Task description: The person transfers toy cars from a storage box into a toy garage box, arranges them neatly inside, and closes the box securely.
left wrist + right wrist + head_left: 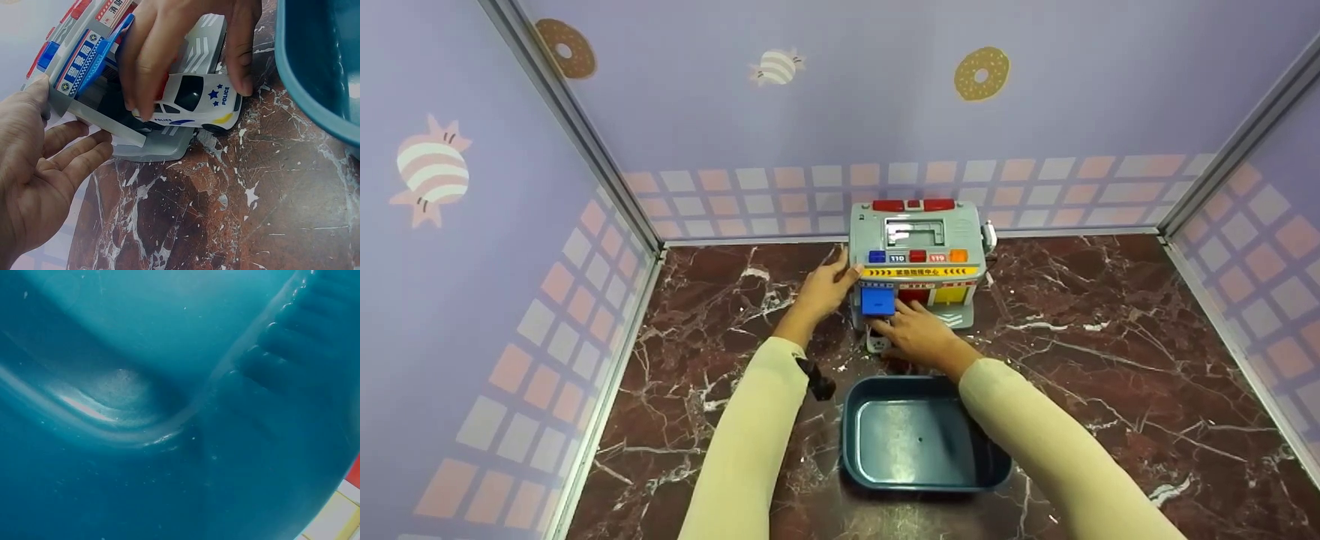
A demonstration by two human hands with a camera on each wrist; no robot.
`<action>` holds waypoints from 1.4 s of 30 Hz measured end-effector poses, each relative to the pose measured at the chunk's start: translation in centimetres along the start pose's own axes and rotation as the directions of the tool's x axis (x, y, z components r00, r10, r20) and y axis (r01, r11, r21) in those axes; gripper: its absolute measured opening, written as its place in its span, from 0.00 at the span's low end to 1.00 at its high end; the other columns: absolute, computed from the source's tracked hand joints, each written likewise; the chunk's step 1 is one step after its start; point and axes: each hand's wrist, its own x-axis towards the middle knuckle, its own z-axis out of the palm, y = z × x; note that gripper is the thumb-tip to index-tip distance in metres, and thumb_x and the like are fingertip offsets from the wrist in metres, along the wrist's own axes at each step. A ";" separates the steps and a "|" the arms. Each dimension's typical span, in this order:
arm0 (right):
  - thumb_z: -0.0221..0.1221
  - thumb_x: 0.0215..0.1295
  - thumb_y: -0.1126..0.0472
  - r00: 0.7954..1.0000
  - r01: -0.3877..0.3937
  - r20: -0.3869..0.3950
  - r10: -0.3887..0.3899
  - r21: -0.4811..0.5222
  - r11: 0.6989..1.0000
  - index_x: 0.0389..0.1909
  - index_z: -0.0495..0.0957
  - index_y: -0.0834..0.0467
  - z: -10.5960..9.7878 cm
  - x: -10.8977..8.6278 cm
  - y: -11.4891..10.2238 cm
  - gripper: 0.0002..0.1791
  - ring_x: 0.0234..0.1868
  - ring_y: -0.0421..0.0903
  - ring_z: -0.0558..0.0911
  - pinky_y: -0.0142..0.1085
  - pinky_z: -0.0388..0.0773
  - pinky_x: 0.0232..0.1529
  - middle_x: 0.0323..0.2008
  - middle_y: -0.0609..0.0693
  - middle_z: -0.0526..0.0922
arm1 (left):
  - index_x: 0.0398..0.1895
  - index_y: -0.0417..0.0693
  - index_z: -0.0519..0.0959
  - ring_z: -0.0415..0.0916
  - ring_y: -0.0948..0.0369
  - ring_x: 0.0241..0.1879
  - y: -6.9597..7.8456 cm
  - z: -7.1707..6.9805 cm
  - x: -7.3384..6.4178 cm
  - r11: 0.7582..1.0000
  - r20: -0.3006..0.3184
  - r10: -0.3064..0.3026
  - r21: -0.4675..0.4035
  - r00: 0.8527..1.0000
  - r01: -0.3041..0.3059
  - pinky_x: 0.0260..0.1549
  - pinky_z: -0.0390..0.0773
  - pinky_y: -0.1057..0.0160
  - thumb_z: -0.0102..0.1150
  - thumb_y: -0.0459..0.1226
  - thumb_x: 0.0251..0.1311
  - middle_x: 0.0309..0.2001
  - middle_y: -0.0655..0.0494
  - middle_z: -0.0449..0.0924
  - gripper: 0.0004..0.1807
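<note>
A grey toy emergency station [919, 271] stands against the back wall, its blue door [877, 301] swung up. In front of that doorway sits a white toy police car [208, 98], rear end at the opening and nose outward. My right hand [922, 334] grips the car from above, with digits at its side and its front end. My left hand [821, 291] rests against the station's left side, thumb at the front corner and other fingers extended, as the left wrist view shows. The car's rear is partly hidden by the right hand.
A dark teal tub [919, 489] lies in front of the station, under my right forearm; its inside fills the right wrist view. The marbled red-brown tabletop [720, 360] is bounded by patterned panels at the back and both sides.
</note>
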 end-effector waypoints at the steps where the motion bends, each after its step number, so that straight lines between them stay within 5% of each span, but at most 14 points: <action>1: 0.70 0.74 0.41 1.000 0.003 -0.013 -0.003 -0.004 1.000 0.75 0.72 0.50 0.0 0.0 0.0 0.35 0.78 0.63 0.76 0.64 0.79 0.73 0.72 0.58 0.84 | 0.87 0.49 0.62 0.65 0.40 0.83 0.1 0.0 0.0 1.000 0.002 -0.001 -0.001 1.000 0.001 0.85 0.64 0.43 0.52 0.60 0.84 0.83 0.42 0.66 0.40; 13: 0.71 0.74 0.49 0.988 0.070 -0.134 -0.076 -0.051 0.996 0.61 0.74 0.55 0.4 -0.7 0.1 0.24 0.69 0.62 0.82 0.59 0.88 0.61 0.59 0.58 0.87 | 0.87 0.48 0.61 0.65 0.42 0.83 0.5 0.0 -0.2 1.000 0.005 0.022 0.008 1.000 -0.022 0.85 0.65 0.43 0.50 0.59 0.85 0.83 0.43 0.67 0.39; 21: 0.68 0.78 0.48 0.986 0.100 -0.135 -0.101 -0.016 0.995 0.70 0.77 0.56 0.3 -1.4 0.3 0.27 0.73 0.61 0.80 0.58 0.84 0.70 0.68 0.57 0.83 | 0.87 0.52 0.64 0.66 0.41 0.83 -0.6 0.2 0.6 0.999 -0.001 0.037 -0.008 0.999 -0.037 0.85 0.63 0.41 0.50 0.67 0.81 0.82 0.43 0.68 0.43; 29: 0.67 0.78 0.46 0.982 0.141 -0.110 -0.152 -0.104 0.985 0.80 0.74 0.58 0.3 -2.1 0.2 0.37 0.74 0.58 0.80 0.57 0.84 0.69 0.76 0.55 0.76 | 0.87 0.51 0.62 0.66 0.41 0.83 -0.3 -0.3 0.2 0.998 0.023 0.031 -0.051 0.999 -0.030 0.86 0.63 0.42 0.51 0.65 0.81 0.82 0.42 0.68 0.43; 36: 0.68 0.78 0.46 0.982 0.166 -0.081 -0.171 -0.060 0.984 0.78 0.77 0.46 0.3 -2.3 0.3 0.31 0.75 0.61 0.79 0.60 0.84 0.68 0.77 0.56 0.75 | 0.88 0.66 0.61 0.72 0.48 0.80 -7.1 3.1 5.7 0.996 -0.016 0.046 0.071 0.999 -0.045 0.85 0.62 0.36 0.43 0.78 0.73 0.81 0.53 0.72 0.49; 38: 0.68 0.78 0.45 0.982 0.167 -0.081 -0.171 -0.058 0.984 0.77 0.77 0.46 0.2 -2.4 0.4 0.31 0.75 0.61 0.78 0.60 0.84 0.68 0.77 0.56 0.75 | 0.87 0.66 0.61 0.74 0.49 0.79 -7.7 3.4 6.1 0.996 -0.028 0.048 0.077 0.998 -0.046 0.83 0.65 0.36 0.43 0.78 0.73 0.79 0.54 0.74 0.48; 42: 0.66 0.79 0.45 0.985 0.151 -0.072 -0.155 -0.059 0.987 0.78 0.77 0.46 0.0 -2.4 0.5 0.30 0.76 0.60 0.77 0.61 0.84 0.68 0.77 0.55 0.74 | 0.88 0.61 0.62 0.73 0.42 0.79 -5.3 2.2 4.6 0.999 0.007 0.033 0.013 0.999 -0.033 0.82 0.68 0.37 0.48 0.72 0.77 0.79 0.46 0.74 0.45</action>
